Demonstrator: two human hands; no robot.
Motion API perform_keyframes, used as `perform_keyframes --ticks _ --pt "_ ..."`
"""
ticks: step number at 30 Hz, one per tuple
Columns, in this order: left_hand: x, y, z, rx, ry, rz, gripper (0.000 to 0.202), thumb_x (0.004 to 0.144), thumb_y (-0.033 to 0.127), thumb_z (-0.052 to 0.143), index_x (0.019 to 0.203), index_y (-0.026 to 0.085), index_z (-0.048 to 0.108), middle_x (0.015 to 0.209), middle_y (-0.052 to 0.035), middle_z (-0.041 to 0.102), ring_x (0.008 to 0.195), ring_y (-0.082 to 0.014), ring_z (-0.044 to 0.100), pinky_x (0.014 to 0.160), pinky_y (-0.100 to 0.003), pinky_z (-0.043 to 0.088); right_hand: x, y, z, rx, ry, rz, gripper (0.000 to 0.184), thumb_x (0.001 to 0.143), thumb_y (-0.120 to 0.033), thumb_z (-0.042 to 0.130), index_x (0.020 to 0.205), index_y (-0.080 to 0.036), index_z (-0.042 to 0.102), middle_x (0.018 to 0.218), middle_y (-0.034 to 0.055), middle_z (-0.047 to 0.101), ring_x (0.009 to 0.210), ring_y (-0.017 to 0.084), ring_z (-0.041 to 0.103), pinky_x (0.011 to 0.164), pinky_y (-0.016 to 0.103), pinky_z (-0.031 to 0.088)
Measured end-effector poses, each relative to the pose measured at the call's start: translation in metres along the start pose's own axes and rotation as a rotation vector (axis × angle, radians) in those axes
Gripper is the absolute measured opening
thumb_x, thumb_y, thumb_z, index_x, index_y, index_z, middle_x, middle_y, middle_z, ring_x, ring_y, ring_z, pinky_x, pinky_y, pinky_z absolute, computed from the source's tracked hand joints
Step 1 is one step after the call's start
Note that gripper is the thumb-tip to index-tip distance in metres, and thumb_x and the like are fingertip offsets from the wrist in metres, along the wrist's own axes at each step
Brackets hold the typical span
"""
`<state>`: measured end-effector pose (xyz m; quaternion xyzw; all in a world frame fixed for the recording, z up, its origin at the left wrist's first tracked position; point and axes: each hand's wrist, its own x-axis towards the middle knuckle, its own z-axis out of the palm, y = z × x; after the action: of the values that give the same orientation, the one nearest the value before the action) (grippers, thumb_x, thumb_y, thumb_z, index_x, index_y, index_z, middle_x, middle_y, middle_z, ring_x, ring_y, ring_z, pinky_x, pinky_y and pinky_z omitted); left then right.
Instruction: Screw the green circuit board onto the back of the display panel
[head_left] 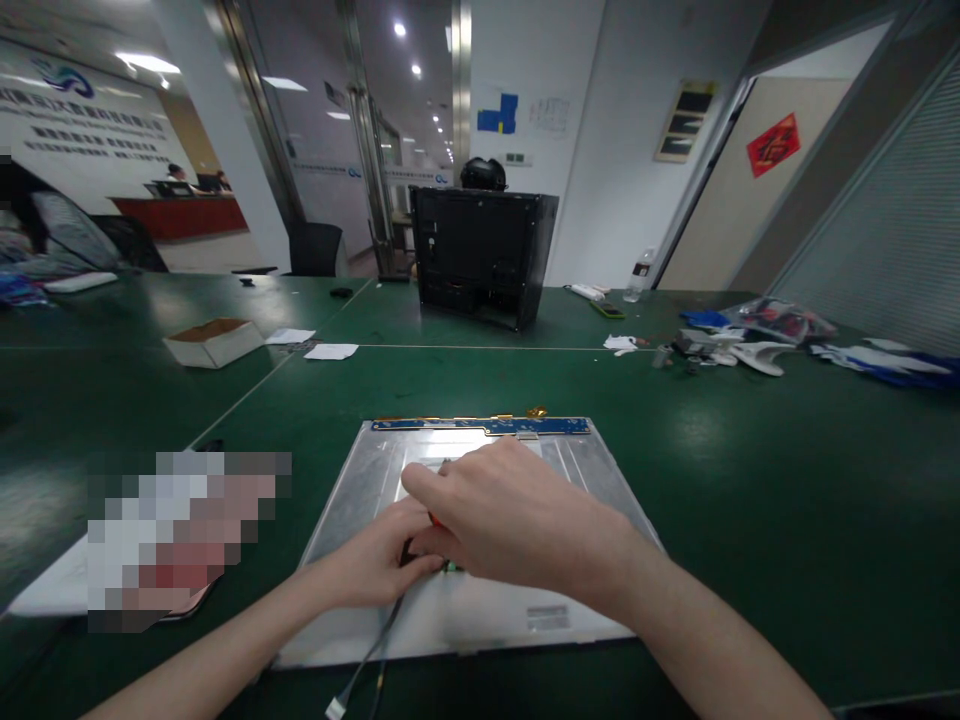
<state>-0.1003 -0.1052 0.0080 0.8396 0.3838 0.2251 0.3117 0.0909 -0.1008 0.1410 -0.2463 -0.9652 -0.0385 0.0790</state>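
A flat silver display panel (pixel 585 480) lies face down on the green table, a blue circuit strip (pixel 480 426) along its far edge. Both hands rest on its middle. My right hand (pixel 510 515) is curled over the panel, fingers closed round a thin red-handled tool (pixel 433 520) that is mostly hidden. My left hand (pixel 379 560) sits under and left of it, fingers pinched at a dark cable (pixel 382 640) that runs off the panel's near edge to a small white connector (pixel 334 709).
A black computer case (pixel 484 255) stands at the table's far middle. An open cardboard box (pixel 214 341) and white papers lie back left; plastic bags, gloves and a bottle (pixel 639 275) back right. A blurred object sits left of the panel.
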Motion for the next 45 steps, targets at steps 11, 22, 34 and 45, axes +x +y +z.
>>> perform_keyframes --ticks 11,22,34,45 --pt "0.003 0.0 -0.003 -0.016 -0.052 0.047 0.009 0.082 0.024 0.053 0.087 0.019 0.058 0.083 -0.0024 0.062 0.083 -0.0206 0.056 0.073 -0.031 0.047 -0.002 0.001 0.0 0.009 -0.006 0.002 0.01 0.087 -0.025 0.054 0.082 -0.016 0.055 0.068 0.0027 0.065 0.056 0.016 0.058 0.045 0.028 0.022" --pt "0.003 -0.002 -0.001 -0.001 -0.071 0.057 0.01 0.077 0.013 0.047 0.08 0.017 0.056 0.079 -0.0017 0.061 0.074 -0.0176 0.056 0.065 -0.026 0.045 -0.003 0.0 -0.002 0.055 -0.071 -0.017 0.016 0.08 -0.029 0.057 0.089 -0.017 0.053 0.071 0.0032 0.065 0.057 0.015 0.058 0.046 0.027 0.024" --pt "0.0 0.002 -0.002 -0.042 -0.031 0.011 0.009 0.084 0.023 0.051 0.085 0.02 0.059 0.086 -0.0007 0.061 0.076 -0.017 0.056 0.068 -0.028 0.047 0.001 0.001 0.002 0.054 -0.029 -0.012 0.017 0.089 -0.028 0.052 0.082 -0.017 0.063 0.067 0.0025 0.064 0.054 0.013 0.053 0.046 0.028 0.019" --pt "0.001 -0.005 0.001 0.009 -0.058 0.014 0.014 0.086 0.028 0.051 0.087 0.017 0.059 0.082 -0.002 0.06 0.072 -0.0162 0.054 0.063 -0.025 0.045 -0.002 0.003 0.0 0.099 -0.044 -0.09 0.016 0.081 -0.024 0.057 0.094 -0.017 0.051 0.078 0.0018 0.065 0.059 0.013 0.054 0.045 0.027 0.023"
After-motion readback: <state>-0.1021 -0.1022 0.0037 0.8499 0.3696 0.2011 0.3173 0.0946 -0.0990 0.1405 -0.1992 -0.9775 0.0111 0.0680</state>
